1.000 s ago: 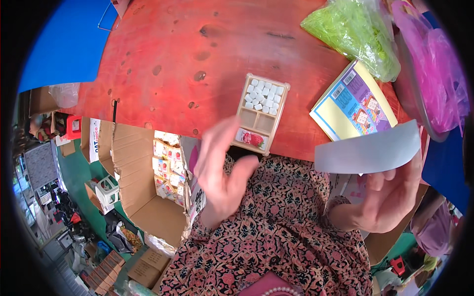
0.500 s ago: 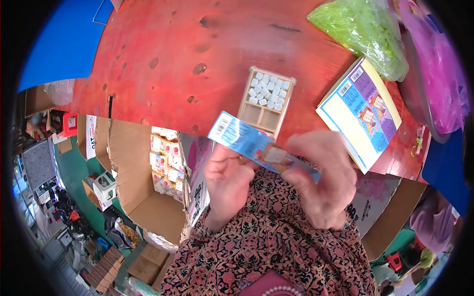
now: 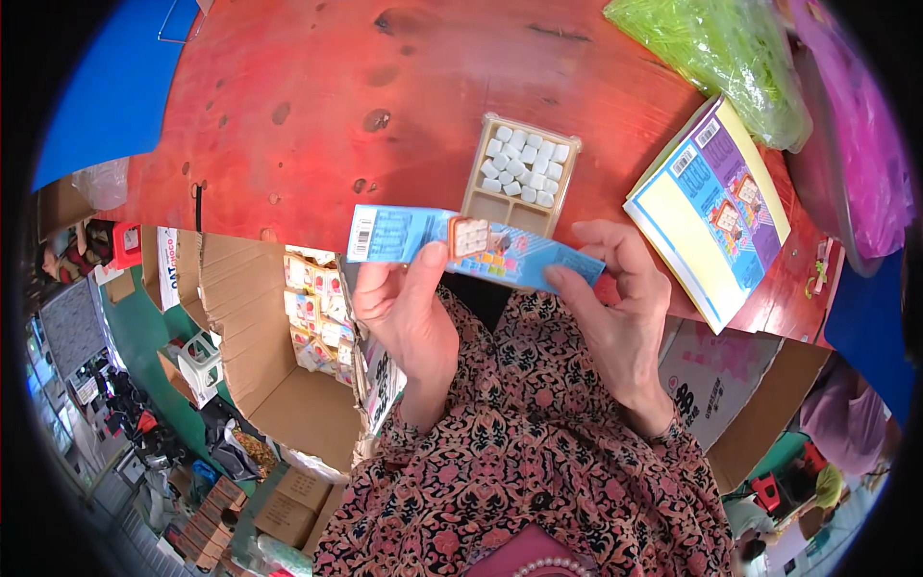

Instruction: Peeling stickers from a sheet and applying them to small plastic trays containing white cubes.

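Observation:
A blue printed card strip (image 3: 385,223) is stretched between my hands above the table's near edge. Its left part is pinched by my left hand (image 3: 411,313), thumb on the front. My right hand (image 3: 623,317) grips the right end between thumb and fingers. Just beyond the strip, a shallow beige plastic box (image 3: 474,183) rests on the red table. Small white cubes (image 3: 524,159) fill its far compartment. The strip hides the box's near end.
A stack of blue, purple and yellow printed card sheets (image 3: 668,231) lies to the right. Behind it are a bag of green shreds (image 3: 716,67) and a pink plastic bag (image 3: 856,154). An open carton (image 3: 260,337) with small packs (image 3: 317,313) stands at left.
The strip has turned from a steep slant to nearly level, its printed face now in fuller view. My left hand has shifted left, and my right hand has opened out somewhat along the strip.

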The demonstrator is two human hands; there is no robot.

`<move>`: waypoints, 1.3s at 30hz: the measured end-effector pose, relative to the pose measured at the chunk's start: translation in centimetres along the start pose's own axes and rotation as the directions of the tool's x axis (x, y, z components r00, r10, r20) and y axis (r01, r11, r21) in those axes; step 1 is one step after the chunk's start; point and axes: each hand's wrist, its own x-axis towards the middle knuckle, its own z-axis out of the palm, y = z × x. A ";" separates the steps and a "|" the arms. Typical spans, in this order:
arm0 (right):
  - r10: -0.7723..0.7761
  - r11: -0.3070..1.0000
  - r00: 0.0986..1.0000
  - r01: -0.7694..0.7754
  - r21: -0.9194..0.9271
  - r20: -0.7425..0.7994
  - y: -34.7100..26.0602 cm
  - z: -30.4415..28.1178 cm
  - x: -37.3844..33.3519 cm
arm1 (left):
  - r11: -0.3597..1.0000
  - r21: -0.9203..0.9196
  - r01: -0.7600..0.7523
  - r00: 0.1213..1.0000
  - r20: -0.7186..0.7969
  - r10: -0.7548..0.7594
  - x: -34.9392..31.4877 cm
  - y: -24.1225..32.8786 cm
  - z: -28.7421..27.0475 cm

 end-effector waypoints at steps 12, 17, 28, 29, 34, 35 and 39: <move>0.085 0.995 0.993 -0.088 -0.042 -0.083 -0.1 0.7 1.8 | 0.919 0.378 -0.115 0.993 0.006 0.122 1.9 -1.9 0.1; 0.137 0.985 0.988 -0.143 -0.100 -0.067 -0.5 0.7 2.2 | 0.878 0.452 -0.159 0.987 0.039 0.159 1.9 -1.9 0.2; 0.076 0.971 0.995 -0.087 -0.221 -0.059 0.2 0.5 2.7 | 0.785 0.581 -0.216 0.976 0.118 0.182 2.1 -1.9 0.3; 0.076 0.965 0.996 -0.086 -0.249 -0.050 0.3 0.4 2.8 | 0.762 0.619 -0.191 0.981 0.096 0.167 2.0 -1.9 0.2; 0.121 0.971 0.992 -0.111 -0.210 0.035 0.0 0.7 2.6 | 0.692 0.704 -0.162 0.978 0.020 0.208 0.7 -1.6 -1.3; 0.152 0.973 0.986 -0.138 -0.185 0.065 -0.1 0.9 2.5 | 0.742 0.659 -0.124 0.981 -0.029 0.190 0.3 -1.5 -1.7; 0.127 0.971 0.983 -0.096 -0.219 0.136 -0.4 1.8 2.2 | 0.902 0.430 0.023 0.987 -0.154 0.048 -1.5 -0.9 -3.3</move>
